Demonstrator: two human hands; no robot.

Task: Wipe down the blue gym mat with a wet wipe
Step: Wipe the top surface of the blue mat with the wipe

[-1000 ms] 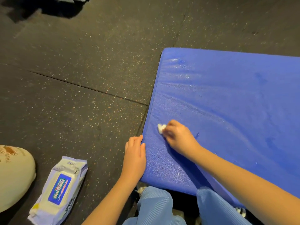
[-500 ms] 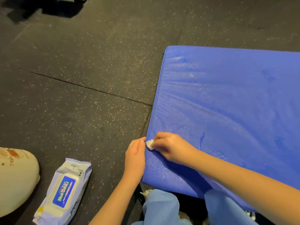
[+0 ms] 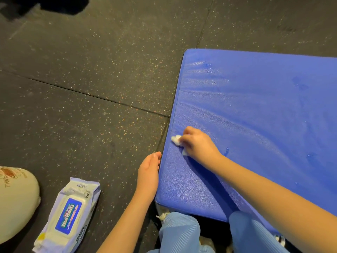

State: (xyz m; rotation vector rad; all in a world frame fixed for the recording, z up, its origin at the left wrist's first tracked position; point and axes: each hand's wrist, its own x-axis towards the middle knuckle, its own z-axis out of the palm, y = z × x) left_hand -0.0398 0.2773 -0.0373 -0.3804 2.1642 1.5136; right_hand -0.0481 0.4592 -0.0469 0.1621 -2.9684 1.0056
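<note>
Blue ribbed trousers (image 3: 179,232) fill the bottom of the frame, where a person crouches at the near left corner of a blue gym mat (image 3: 255,115) laid on a dark rubber floor (image 3: 91,73) flecked with pale and orange specks. On the floor to the left of the knees lies a soft pack of wipes (image 3: 68,218), white and lilac with a blue label, flat and slanted. Further left, at the frame's edge, sits a rounded cream-coloured object (image 3: 16,199) with faint brown print, only partly in view. The left hand (image 3: 148,173) rests along the mat's left edge just beyond the near corner, its fingers straight and pressed together, fingertips touching the side of the mat. Just beyond it, the right hand (image 3: 197,145) bears down on the mat's top surface close to that same left edge, fingers curled and pinching a crumpled white wet wipe (image 3: 176,139). Part of the wipe pokes out past the fingertips, and a smaller bit shows beneath the palm. Wet streaks and droplets glisten on the mat to the right of the wrist and toward its far left corner. Seams between floor tiles run beyond the mat, and a black shape (image 3: 45,4), too dark to identify, lies at the far top left.
</note>
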